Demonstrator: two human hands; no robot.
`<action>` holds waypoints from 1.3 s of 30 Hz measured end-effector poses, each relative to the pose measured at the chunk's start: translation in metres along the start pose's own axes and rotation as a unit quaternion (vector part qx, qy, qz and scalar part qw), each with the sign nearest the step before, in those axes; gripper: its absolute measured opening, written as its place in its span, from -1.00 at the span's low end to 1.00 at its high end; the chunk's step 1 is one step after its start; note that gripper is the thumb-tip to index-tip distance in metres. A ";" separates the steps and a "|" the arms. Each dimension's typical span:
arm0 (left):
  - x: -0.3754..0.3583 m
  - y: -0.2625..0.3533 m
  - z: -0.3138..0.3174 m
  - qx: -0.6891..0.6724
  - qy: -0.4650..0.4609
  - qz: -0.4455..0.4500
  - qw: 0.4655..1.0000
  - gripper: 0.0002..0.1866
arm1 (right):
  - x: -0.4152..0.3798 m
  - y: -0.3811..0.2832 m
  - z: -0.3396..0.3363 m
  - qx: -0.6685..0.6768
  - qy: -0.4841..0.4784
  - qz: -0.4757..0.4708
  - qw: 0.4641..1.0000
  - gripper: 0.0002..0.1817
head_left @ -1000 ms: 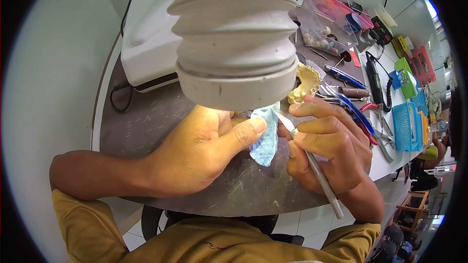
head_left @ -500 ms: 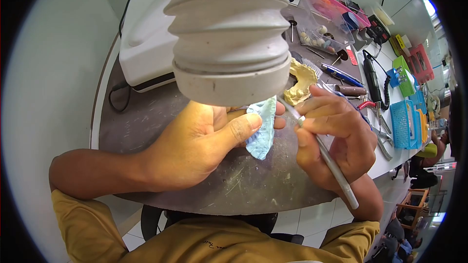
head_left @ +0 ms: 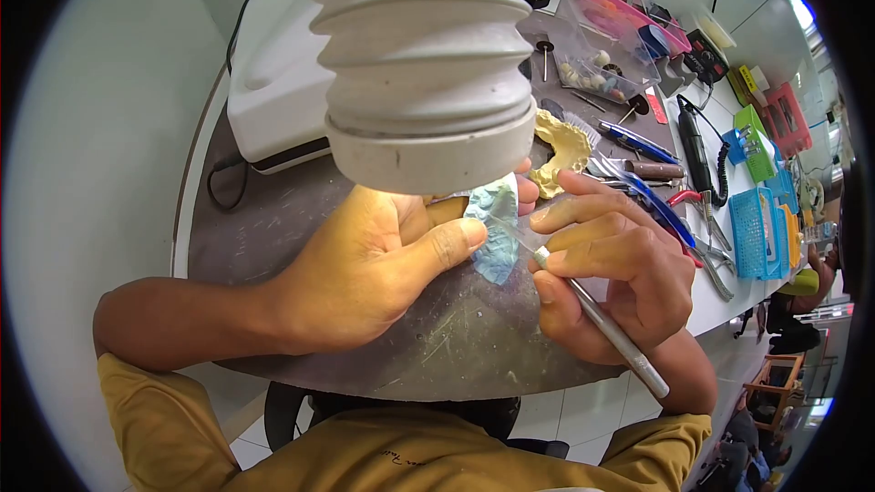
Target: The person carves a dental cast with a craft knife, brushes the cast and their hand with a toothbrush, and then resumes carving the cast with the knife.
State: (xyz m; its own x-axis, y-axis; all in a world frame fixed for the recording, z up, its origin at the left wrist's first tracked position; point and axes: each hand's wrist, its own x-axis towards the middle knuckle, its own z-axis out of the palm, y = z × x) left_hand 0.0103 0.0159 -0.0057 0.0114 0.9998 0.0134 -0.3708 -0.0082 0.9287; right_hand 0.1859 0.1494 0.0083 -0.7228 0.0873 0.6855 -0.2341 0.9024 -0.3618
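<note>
- Since the earlier frame, the right hand (head_left: pixel 624 282) has shifted toward the left, bringing the knife (head_left: pixel 603 328) from beside the blue piece (head_left: pixel 497 251) to over its face; the piece sits slightly higher.
- Left hand (head_left: pixel 378 269): clamped on the blue piece, thumb (head_left: pixel 447 244) on its near edge and fingers (head_left: pixel 527 193) behind and past its far edge. Below the thumb, the lower end hangs unsupported.
- Right hand: thumb and fingertips pinched together on the knife near its collar, the handle's tail sloping down across the palm side.
- Blade (head_left: pixel 521 235): it reaches across the face, just beside the left thumb; whether its edge bites or only rests, I cannot tell.
- Slip risk: too much push could skid the blade off the uneven face, into the thumb on one side or the fingertips beyond.
- Break risk: if the piece is brittle, pressing on the lower end could snap it or twist it out of the pinch.
- Sight risk: the nozzle (head_left: pixel 433 159) hangs directly above the left grip and hides some of its fingers, so a misplaced stroke could go unnoticed.
- Knock risk: a wide swing could hit the cast (head_left: pixel 562 153) beyond the right fingertips.
</note>
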 end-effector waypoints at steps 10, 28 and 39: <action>0.002 -0.009 -0.004 0.036 -0.005 0.050 0.998 -0.53 | 0.002 0.004 0.003 0.008 -0.004 -0.008 1.000 -0.84; 0.000 -0.008 0.001 -0.028 0.013 0.003 1.000 -0.58 | -0.003 0.001 -0.001 0.053 -0.029 0.024 0.998 -0.88; 0.000 -0.007 0.002 -0.028 0.012 0.004 1.000 -0.58 | -0.002 0.002 0.002 0.028 -0.017 0.020 0.999 -0.87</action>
State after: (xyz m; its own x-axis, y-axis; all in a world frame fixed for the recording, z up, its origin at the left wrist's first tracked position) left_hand 0.0143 0.0159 -0.0115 -0.0147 0.9998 0.0119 -0.4216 -0.0170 0.9066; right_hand 0.1853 0.1504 0.0053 -0.7537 0.1081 0.6483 -0.2397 0.8732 -0.4244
